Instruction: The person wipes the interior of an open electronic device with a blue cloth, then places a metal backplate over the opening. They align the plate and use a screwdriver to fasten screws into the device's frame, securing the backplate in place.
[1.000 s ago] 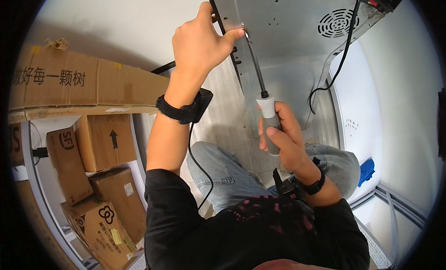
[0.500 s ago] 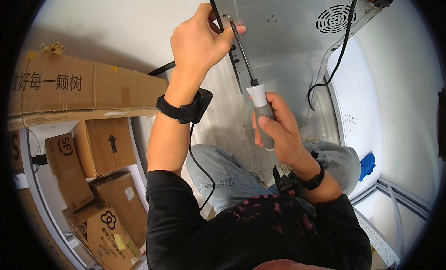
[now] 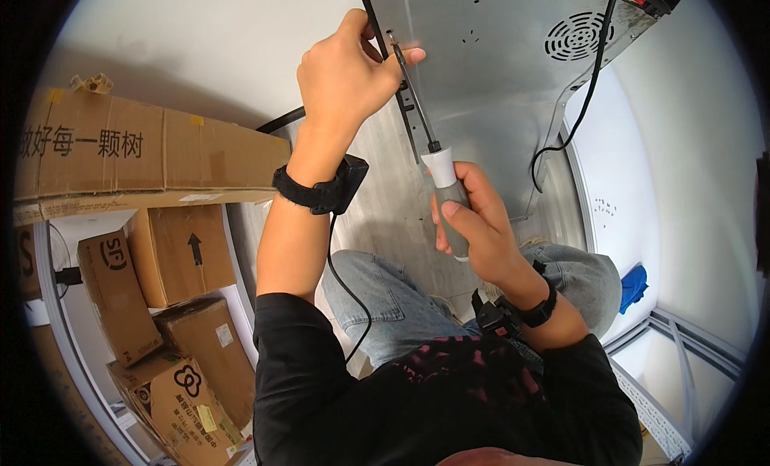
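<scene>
My right hand is wrapped round the grey and white handle of a screwdriver. The long dark shaft slants up and left, its tip close to a small hole near the left edge of a metal panel. At that edge is my left hand, its thumb lying over the panel's face beside the shaft near the tip. The other fingers bend round the dark edge and are partly hidden. A black strap with a box sits on my left wrist.
A black cable hangs down the panel, right of a round vent. To the left, a long cardboard box lies above a rack holding several cartons. A blue cloth-like item is at the right. My knees are below the panel.
The screwdriver and my right hand have shifted slightly left, and the tip sits a little nearer the panel's edge. My left hand stays almost in place at that edge.
</scene>
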Demonstrator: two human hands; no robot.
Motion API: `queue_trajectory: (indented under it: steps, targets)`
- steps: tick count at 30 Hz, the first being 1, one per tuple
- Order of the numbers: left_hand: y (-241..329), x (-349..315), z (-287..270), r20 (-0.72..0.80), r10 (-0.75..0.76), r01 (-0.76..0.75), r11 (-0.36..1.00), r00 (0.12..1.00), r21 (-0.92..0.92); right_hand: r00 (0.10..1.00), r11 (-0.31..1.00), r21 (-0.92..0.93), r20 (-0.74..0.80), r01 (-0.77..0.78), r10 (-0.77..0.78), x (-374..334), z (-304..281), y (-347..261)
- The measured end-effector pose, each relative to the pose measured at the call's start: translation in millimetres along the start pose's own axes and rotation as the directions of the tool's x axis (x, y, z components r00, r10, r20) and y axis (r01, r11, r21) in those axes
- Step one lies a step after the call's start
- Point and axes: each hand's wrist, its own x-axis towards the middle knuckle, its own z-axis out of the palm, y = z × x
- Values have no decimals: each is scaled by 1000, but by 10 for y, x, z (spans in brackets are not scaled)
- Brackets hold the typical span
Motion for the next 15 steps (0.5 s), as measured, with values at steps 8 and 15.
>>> queue_trajectory:
  steps: [8, 15]
  targets:
    - [-18, 1, 1, 12, -7, 7, 1000, 1000, -13, 1000, 1000, -7, -8, -2, 2, 18, 32, -22]
    - [-31, 5, 11, 10, -5, 5, 1000, 1000, -11, 1000, 999, 33, -15, -5, 5, 32, 48, 11]
